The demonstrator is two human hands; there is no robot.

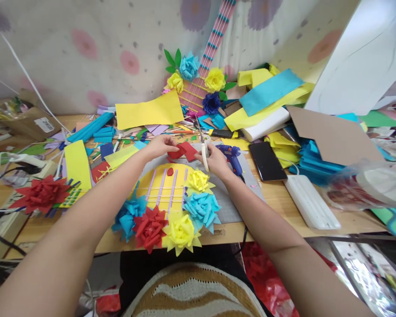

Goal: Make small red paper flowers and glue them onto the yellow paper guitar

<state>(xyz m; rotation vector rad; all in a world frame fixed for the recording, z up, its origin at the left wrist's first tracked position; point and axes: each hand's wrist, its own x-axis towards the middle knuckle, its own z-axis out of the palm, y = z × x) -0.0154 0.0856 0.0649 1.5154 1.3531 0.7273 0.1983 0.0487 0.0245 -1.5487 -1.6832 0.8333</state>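
Observation:
My left hand (162, 146) pinches the edge of a piece of red paper (175, 153). A second red paper square (188, 151) overlaps it, reaching toward my other hand. The fingers of my right hand (216, 159) are closed around the white-handled scissors (205, 156), whose blades point away from me. Just below both hands lies a yellow guitar-shaped piece (158, 187) with lilac strips and a small red heart-like patch. Yellow, blue and red paper flowers line its near side, among them a red flower (151, 229) and a light blue flower (203, 208).
A blue glue gun (231, 157) lies right of my right hand, beside a black phone (267, 161) and a white power strip (312, 202). Paper scraps, yellow sheets (148, 112) and a cardboard piece (333, 134) crowd the back. A pink decorated guitar (214, 44) leans behind.

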